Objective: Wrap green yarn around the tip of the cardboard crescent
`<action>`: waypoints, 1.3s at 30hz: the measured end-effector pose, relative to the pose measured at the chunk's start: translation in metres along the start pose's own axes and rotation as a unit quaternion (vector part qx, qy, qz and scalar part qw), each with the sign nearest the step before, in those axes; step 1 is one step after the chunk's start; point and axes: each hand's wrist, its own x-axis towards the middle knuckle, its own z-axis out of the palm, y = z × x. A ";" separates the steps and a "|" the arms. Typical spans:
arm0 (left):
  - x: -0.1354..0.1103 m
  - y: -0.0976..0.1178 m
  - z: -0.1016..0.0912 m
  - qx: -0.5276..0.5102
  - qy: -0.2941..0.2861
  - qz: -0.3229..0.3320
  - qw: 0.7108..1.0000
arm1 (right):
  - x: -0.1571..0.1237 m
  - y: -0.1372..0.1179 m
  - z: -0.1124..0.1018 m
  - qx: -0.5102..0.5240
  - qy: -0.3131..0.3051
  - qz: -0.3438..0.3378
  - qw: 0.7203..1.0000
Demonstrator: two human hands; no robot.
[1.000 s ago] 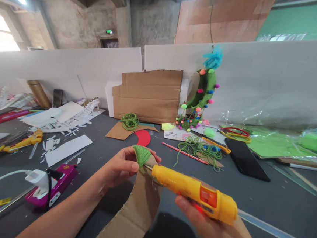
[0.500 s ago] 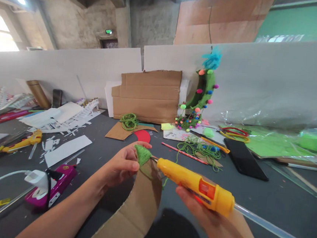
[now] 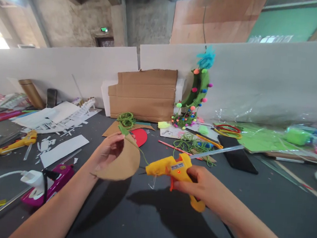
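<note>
My left hand (image 3: 110, 148) grips a curved, crescent-like piece of cardboard (image 3: 125, 160) near its tip. Green yarn (image 3: 123, 130) covers that tip, and a loose strand trails from it to the right. In my right hand (image 3: 197, 181) is a yellow hot glue gun (image 3: 165, 166), with fingers wrapped round its handle by the red trigger. A clear glue stick (image 3: 219, 151) sticks out of the gun's back. The nozzle points left, a little apart from the cardboard. Beyond the cardboard lies a red disc (image 3: 139, 137).
A green crescent decoration with pompoms (image 3: 202, 89) stands at the back, beside brown cardboard (image 3: 144, 95). Tangled green yarn (image 3: 185, 141), a black phone (image 3: 238, 155) and scissors (image 3: 226, 130) lie right of centre. A purple power strip (image 3: 55, 184) and white paper scraps (image 3: 64, 150) are on the left.
The glue gun has moved away from the yarn-covered tip and turned, its handle now downward. My left hand has tilted the cardboard and shifted it left.
</note>
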 end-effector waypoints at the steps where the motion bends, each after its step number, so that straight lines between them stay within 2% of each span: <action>1: 0.001 0.002 -0.002 -0.003 0.002 0.002 1.000 | 0.001 0.002 0.000 -0.019 -0.031 0.000 0.999; 3: 0.003 0.006 -0.005 -0.008 0.004 0.012 1.000 | 0.001 0.006 0.001 -0.052 -0.106 -0.008 0.993; 5: 0.005 0.008 -0.007 -0.015 0.012 0.032 0.999 | -0.002 0.010 0.005 -0.122 -0.147 -0.015 0.981; 7: 0.006 0.010 -0.007 -0.023 0.022 0.053 0.998 | -0.006 0.014 0.010 -0.223 -0.129 -0.034 0.966; 9: 0.004 0.009 -0.005 -0.027 0.023 0.059 0.998 | -0.009 0.017 0.015 -0.306 -0.086 -0.063 0.946; 12: -0.006 0.003 0.005 -0.031 0.011 0.047 0.998 | -0.008 0.017 0.019 -0.364 -0.031 -0.053 0.929; 14: -0.016 -0.003 0.015 -0.034 -0.001 0.035 0.999 | -0.005 0.013 0.018 -0.360 0.029 -0.048 0.931; 15: -0.022 -0.007 0.020 -0.027 -0.033 0.006 0.999 | -0.003 0.010 0.018 -0.338 0.067 -0.069 0.936; 18: -0.036 -0.019 0.035 -0.011 -0.128 -0.032 0.991 | -0.005 0.002 0.018 -0.216 0.162 -0.213 0.939; 21: -0.044 -0.031 0.044 0.024 -0.182 -0.059 0.981 | -0.012 -0.001 0.025 -0.147 0.205 -0.334 0.908; 24: -0.047 -0.040 0.047 0.054 -0.219 -0.070 0.972 | -0.019 -0.001 0.037 -0.150 0.213 -0.386 0.885; 28: -0.047 -0.046 0.049 0.069 -0.235 -0.064 0.967 | -0.021 0.001 0.045 -0.145 0.207 -0.384 0.888; 30: -0.047 -0.047 0.049 0.075 -0.235 -0.062 0.967 | -0.022 0.000 0.043 -0.116 0.193 -0.369 0.902; 32: -0.047 -0.048 0.049 0.079 -0.238 -0.057 0.966 | -0.024 -0.003 0.041 -0.076 0.164 -0.318 0.931; 35: -0.046 -0.049 0.048 0.085 -0.240 -0.057 0.966 | -0.026 -0.009 0.037 0.002 0.090 -0.206 0.974; 37: -0.046 -0.049 0.047 0.081 -0.233 -0.066 0.967 | -0.026 -0.012 0.035 0.058 0.048 -0.146 0.986; 39: -0.046 -0.049 0.047 0.071 -0.222 -0.075 0.970 | -0.024 -0.012 0.032 0.085 0.048 -0.123 0.988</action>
